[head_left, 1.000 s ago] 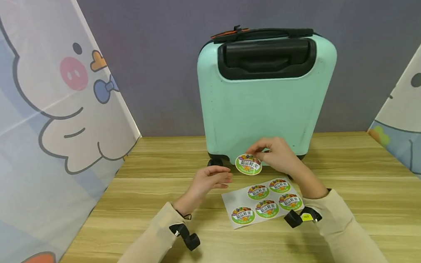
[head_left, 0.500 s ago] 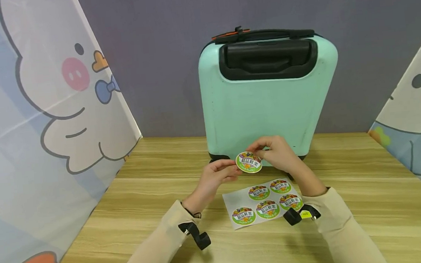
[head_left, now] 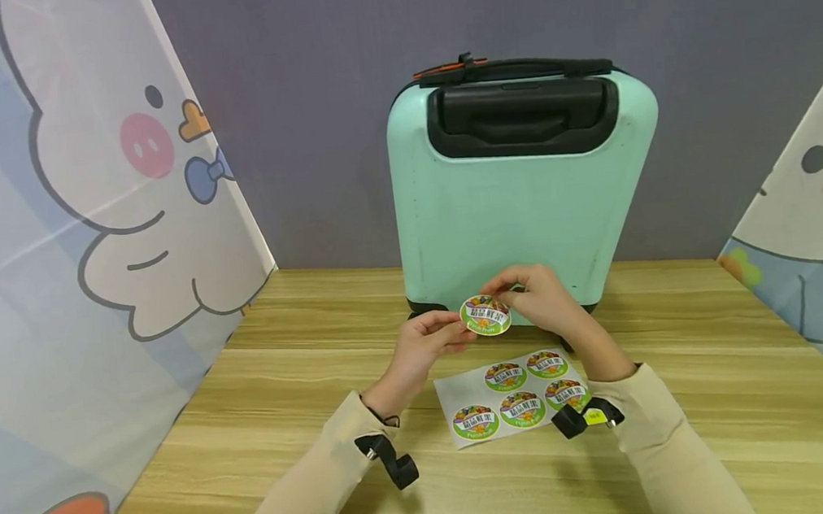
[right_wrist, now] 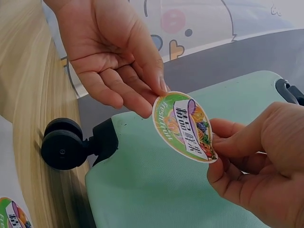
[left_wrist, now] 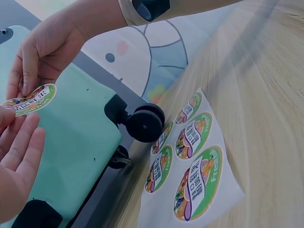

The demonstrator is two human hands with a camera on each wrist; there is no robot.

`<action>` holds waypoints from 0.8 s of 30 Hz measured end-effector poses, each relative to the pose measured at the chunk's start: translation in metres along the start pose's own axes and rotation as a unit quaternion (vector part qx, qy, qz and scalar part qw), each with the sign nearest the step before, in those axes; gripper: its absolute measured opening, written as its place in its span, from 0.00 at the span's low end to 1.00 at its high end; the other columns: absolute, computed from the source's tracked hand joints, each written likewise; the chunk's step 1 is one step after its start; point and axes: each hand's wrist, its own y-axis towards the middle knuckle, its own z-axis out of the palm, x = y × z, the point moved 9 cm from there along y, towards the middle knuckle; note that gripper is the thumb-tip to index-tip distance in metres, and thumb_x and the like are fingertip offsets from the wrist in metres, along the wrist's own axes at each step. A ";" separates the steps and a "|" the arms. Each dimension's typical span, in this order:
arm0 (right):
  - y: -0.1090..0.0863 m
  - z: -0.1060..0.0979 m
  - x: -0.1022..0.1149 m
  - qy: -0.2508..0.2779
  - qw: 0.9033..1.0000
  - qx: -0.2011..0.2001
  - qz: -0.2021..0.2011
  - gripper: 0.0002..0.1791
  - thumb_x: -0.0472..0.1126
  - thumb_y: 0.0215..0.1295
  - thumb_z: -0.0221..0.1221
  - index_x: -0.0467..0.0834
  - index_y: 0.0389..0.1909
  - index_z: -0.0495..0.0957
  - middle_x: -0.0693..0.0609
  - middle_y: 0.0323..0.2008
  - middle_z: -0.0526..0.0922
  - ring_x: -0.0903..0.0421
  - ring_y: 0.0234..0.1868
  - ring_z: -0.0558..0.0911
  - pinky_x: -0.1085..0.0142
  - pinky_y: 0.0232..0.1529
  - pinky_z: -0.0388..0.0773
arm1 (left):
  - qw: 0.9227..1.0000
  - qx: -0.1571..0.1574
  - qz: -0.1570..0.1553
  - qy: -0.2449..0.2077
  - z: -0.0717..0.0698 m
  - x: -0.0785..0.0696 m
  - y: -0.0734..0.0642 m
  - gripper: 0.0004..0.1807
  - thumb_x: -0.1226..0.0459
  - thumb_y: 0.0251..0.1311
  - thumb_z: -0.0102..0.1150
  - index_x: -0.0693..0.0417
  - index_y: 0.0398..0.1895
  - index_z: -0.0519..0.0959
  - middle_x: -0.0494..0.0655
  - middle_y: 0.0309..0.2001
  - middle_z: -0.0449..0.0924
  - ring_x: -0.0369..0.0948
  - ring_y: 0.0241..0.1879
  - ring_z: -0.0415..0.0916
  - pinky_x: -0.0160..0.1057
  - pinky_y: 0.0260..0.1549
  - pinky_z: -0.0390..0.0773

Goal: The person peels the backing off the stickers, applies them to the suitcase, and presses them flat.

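Observation:
Between the two hands, in front of the suitcase, is an oval fruit sticker (head_left: pixel 486 316) with a green border and printed characters. My right hand (head_left: pixel 539 301) pinches its upper right edge between thumb and fingers. At the opposite edge, my left hand (head_left: pixel 423 347) pinches it with thumb and fingertip, as the right wrist view shows; the other left fingers extend loosely. Below the hands a white sticker sheet (head_left: pixel 459 385) lies on the table, bearing several more such stickers and one bare spot at its upper left. Behind stands a mint green suitcase (head_left: pixel 503 216), upright.
The suitcase has a black recessed handle (head_left: pixel 524 116) and a black wheel (left_wrist: pixel 145 124) beside the sheet. The wooden table (head_left: pixel 300 332) reaches back to a grey wall panel (head_left: pixel 298 136). Cartoon-printed cloths (head_left: pixel 116 234) hang at both sides.
My left hand has moved right and up to the sticker and taken hold of its left edge. The right hand has kept its pinch and risen slightly.

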 end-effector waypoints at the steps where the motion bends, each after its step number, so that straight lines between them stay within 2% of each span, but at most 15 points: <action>1: 0.000 0.000 0.000 0.003 1.000 0.000 -0.001 0.11 0.25 0.66 0.56 0.35 0.39 0.87 0.43 0.40 0.87 0.47 0.41 0.82 0.61 0.36 0.77 | 1.000 -0.001 0.002 -0.002 0.000 0.000 0.000 0.12 0.74 0.68 0.56 0.76 0.50 0.77 0.48 0.35 0.86 0.38 0.35 0.85 0.43 0.42 0.84; 6: 0.002 -0.002 0.002 0.017 1.000 0.003 -0.004 0.11 0.27 0.68 0.56 0.35 0.41 0.86 0.42 0.42 0.86 0.46 0.44 0.82 0.57 0.42 0.78 | 1.000 -0.003 0.008 -0.018 0.000 0.000 0.002 0.13 0.73 0.68 0.56 0.76 0.51 0.77 0.49 0.37 0.86 0.39 0.37 0.86 0.47 0.45 0.83; 9: 0.002 -0.002 0.004 0.025 1.000 0.006 -0.003 0.11 0.29 0.70 0.56 0.35 0.43 0.86 0.43 0.44 0.85 0.45 0.47 0.81 0.55 0.46 0.77 | 1.000 -0.007 0.011 -0.022 0.000 -0.001 0.003 0.13 0.72 0.68 0.57 0.75 0.51 0.78 0.50 0.37 0.86 0.40 0.37 0.86 0.56 0.49 0.80; 13: 0.002 -0.004 0.005 0.033 0.999 0.009 -0.004 0.11 0.31 0.71 0.56 0.35 0.46 0.85 0.42 0.45 0.85 0.46 0.46 0.81 0.56 0.46 0.77 | 0.999 -0.016 0.011 -0.026 -0.001 -0.002 0.004 0.12 0.73 0.68 0.57 0.74 0.50 0.78 0.49 0.36 0.86 0.40 0.36 0.86 0.63 0.51 0.76; 17: 0.003 -0.006 0.004 0.042 0.999 0.008 -0.006 0.11 0.31 0.72 0.55 0.33 0.48 0.84 0.40 0.46 0.85 0.48 0.44 0.82 0.60 0.44 0.78 | 0.999 -0.024 0.012 -0.037 -0.002 -0.005 0.005 0.12 0.73 0.68 0.56 0.74 0.50 0.78 0.49 0.36 0.87 0.40 0.36 0.86 0.57 0.50 0.79; 24: 0.006 -0.008 0.006 0.060 0.998 -0.001 -0.012 0.13 0.30 0.73 0.52 0.30 0.50 0.82 0.38 0.47 0.84 0.46 0.46 0.82 0.58 0.47 0.79 | 0.997 -0.041 0.015 -0.061 -0.004 -0.008 0.008 0.12 0.75 0.68 0.55 0.76 0.50 0.78 0.50 0.36 0.86 0.40 0.35 0.86 0.42 0.42 0.84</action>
